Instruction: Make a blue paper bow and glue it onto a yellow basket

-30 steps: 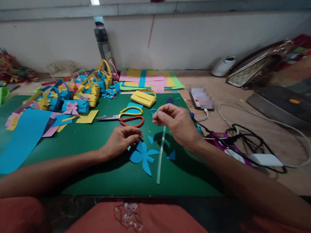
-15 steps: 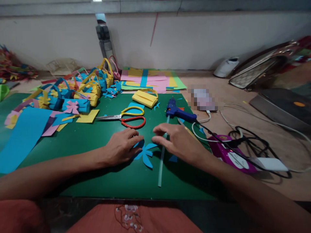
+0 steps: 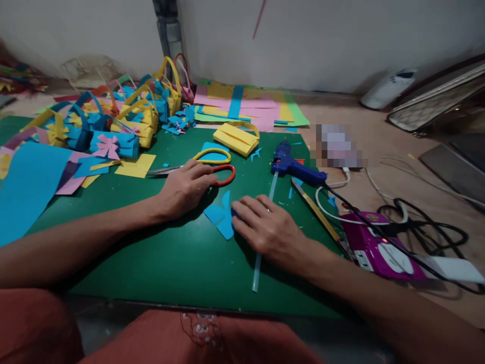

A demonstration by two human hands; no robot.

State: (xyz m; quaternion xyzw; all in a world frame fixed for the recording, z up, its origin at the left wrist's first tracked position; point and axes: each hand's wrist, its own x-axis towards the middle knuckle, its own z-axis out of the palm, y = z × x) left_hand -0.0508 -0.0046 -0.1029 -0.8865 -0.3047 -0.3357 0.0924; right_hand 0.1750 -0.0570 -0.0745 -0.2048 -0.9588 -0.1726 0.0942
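My left hand (image 3: 185, 187) lies over the middle of a pair of scissors (image 3: 227, 175) with one yellow and one red handle loop. Its bent fingers close on the inner part of the red loop, and the blades point left from under the knuckles. My right hand (image 3: 267, 227) has its fingers curled over the right side of a blue paper flower (image 3: 220, 217), whose left petals show on the green mat. Under this hand runs a clear glue stick (image 3: 257, 275), which comes out of the blue glue gun (image 3: 295, 167). The fingers hide part of the flower.
Paper handbags (image 3: 117, 145) crowd the left, near a large blue sheet (image 3: 32, 184). A yellow paper bag (image 3: 235, 139) lies beyond the scissors. Coloured sheets (image 3: 253, 103) are stacked behind. On the right are a yellow-handled blade (image 3: 316, 210), a purple power strip (image 3: 373, 247), cables and a blurred phone.
My left hand has moved from the paper flower up onto the scissors. My right hand has come down and left onto the flower. The view has tilted downward.
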